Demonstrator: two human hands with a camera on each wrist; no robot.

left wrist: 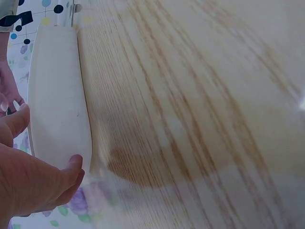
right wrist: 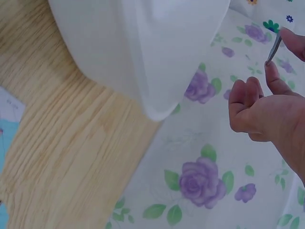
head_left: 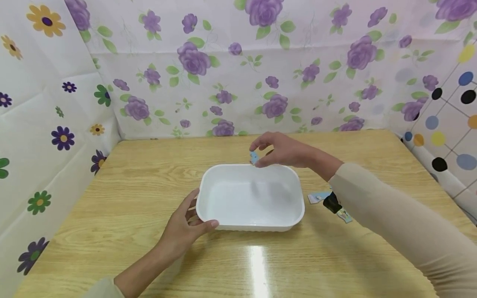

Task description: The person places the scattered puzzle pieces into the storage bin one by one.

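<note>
Thumb and forefinger of the right hand (head_left: pixel 281 151) pinching a small flat light-blue piece (head_left: pixel 254 157), held near the far rim of a white plastic tub (head_left: pixel 257 227), left hand (head_left: pixel 182 229) gripping its near-left corner, patterned light-blue pieces (head_left: pixel 317 197) right of it, wood-grain table (head_left: pixel 149 178).

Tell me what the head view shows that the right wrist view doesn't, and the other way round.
Only the head view: the left hand holding the white tub at its left end, the tub's inside floor, and the polka-dot sheet.

Only the right wrist view: the small piece seen edge-on, as a thin dark strip.

Both: the tub, the right hand pinching that piece, pale blue on the table nearby, and the purple-flowered sheet.
</note>
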